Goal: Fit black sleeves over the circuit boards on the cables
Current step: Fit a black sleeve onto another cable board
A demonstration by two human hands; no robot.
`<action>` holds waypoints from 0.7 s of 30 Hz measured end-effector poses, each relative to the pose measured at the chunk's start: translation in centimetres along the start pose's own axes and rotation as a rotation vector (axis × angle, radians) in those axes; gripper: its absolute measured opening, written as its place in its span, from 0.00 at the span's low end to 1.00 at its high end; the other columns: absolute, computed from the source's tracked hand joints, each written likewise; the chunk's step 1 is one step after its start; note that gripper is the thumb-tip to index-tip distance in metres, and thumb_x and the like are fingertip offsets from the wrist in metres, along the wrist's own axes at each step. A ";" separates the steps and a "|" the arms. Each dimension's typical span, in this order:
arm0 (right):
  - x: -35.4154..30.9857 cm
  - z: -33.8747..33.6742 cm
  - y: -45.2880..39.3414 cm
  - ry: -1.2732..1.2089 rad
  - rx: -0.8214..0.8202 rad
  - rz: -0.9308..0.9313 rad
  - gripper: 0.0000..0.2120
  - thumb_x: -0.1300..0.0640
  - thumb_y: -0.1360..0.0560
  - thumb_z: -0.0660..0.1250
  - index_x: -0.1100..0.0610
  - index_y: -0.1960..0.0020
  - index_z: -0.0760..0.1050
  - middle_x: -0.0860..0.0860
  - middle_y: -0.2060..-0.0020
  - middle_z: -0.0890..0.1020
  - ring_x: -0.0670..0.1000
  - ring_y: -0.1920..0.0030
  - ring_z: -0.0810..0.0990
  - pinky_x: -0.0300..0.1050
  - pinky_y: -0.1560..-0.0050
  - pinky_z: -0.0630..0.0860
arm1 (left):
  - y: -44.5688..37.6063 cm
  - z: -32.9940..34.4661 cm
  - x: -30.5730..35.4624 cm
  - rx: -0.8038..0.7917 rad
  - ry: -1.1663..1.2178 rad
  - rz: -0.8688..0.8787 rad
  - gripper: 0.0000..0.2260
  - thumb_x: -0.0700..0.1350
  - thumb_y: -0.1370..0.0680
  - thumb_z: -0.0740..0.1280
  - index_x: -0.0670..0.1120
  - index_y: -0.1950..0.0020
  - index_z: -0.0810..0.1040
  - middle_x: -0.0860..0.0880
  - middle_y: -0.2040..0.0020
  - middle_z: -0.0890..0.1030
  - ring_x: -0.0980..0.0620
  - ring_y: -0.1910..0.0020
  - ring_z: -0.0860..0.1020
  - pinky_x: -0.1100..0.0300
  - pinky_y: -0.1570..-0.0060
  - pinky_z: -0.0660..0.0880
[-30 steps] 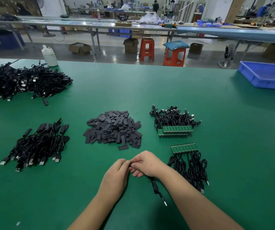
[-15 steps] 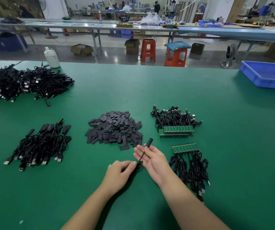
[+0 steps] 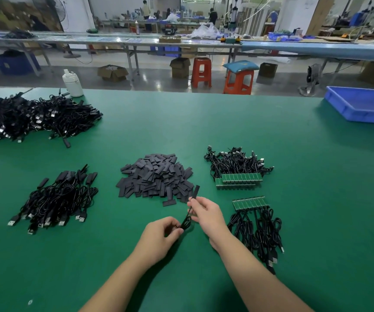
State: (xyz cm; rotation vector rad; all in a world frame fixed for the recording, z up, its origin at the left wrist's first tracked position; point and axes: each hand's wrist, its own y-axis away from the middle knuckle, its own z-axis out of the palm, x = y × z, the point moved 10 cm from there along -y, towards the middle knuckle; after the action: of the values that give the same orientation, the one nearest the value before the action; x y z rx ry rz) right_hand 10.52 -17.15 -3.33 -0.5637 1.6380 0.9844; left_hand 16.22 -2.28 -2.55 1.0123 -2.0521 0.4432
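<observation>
- Green matting covers the workbench (image 3: 271,140), with a factory floor, long tables and two orange stools (image 3: 224,75) beyond its far edge.
- At the near centre, the left hand (image 3: 159,237) has its fingers and thumb curled, pinching the coiled lower part of a black cable (image 3: 186,221).
- The right hand (image 3: 206,212) pinches the same cable higher up, between thumb and fingertips, so the wire runs up and slightly right between the two hands.
- A black sleeve (image 3: 196,191) sits on the cable's upper end, standing tilted just above the right hand's fingers; whether the board inside is fully covered cannot be told.
- Just beyond the hands lies a pile of loose sleeves (image 3: 154,176), the sleeved end close to its near right edge.
- To the right, a near bundle of cables (image 3: 258,228) ends in a row of bare green circuit boards (image 3: 249,202); a second such bundle (image 3: 238,167) lies farther back.
- On the left, a heap of cables with sleeves fitted (image 3: 55,199) lies near, USB plugs pointing toward the near edge.
- A much larger heap of black cables (image 3: 30,118) fills the far left, beside a white bottle (image 3: 72,83).
- A blue tray (image 3: 362,106) sits at the far right edge.
</observation>
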 end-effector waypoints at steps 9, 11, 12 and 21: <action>3.9 3.1 0.0 1.206 -0.184 -0.273 0.40 0.32 0.23 0.58 0.47 0.19 0.47 0.51 0.19 0.41 0.54 0.21 0.33 0.52 0.26 0.30 | -3.0 -15.1 -4.9 0.437 -0.445 -0.115 0.05 0.49 0.21 0.68 0.49 0.49 0.81 0.53 0.59 0.83 0.54 0.65 0.78 0.59 0.65 0.76; 4.6 3.2 -0.3 1.268 -0.218 -0.271 0.41 0.31 0.22 0.55 0.47 0.19 0.41 0.52 0.20 0.36 0.54 0.23 0.28 0.51 0.29 0.26 | -3.5 -18.9 -7.3 0.500 -0.511 -0.204 0.07 0.49 0.21 0.68 0.47 0.49 0.81 0.53 0.63 0.80 0.56 0.71 0.76 0.62 0.73 0.70; 4.8 3.2 -0.4 1.286 -0.237 -0.262 0.41 0.31 0.22 0.54 0.47 0.19 0.39 0.52 0.21 0.34 0.54 0.23 0.27 0.52 0.29 0.26 | -3.6 -20.6 -8.7 0.517 -0.555 -0.255 0.08 0.49 0.21 0.68 0.46 0.49 0.81 0.51 0.64 0.81 0.53 0.70 0.76 0.61 0.72 0.69; 5.7 3.5 -0.6 1.415 -0.331 -0.199 0.40 0.32 0.20 0.48 0.49 0.20 0.31 0.54 0.25 0.27 0.57 0.27 0.22 0.55 0.30 0.24 | -3.4 -24.3 -14.5 0.482 -0.782 -0.483 0.10 0.46 0.22 0.68 0.42 0.43 0.79 0.41 0.52 0.79 0.39 0.54 0.76 0.50 0.59 0.76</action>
State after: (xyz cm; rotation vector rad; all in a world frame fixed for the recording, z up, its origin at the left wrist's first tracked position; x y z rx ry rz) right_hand 11.24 -13.93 -9.16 -1.8989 2.5138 0.6759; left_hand 36.33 17.51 1.36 2.1819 -2.2708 0.3106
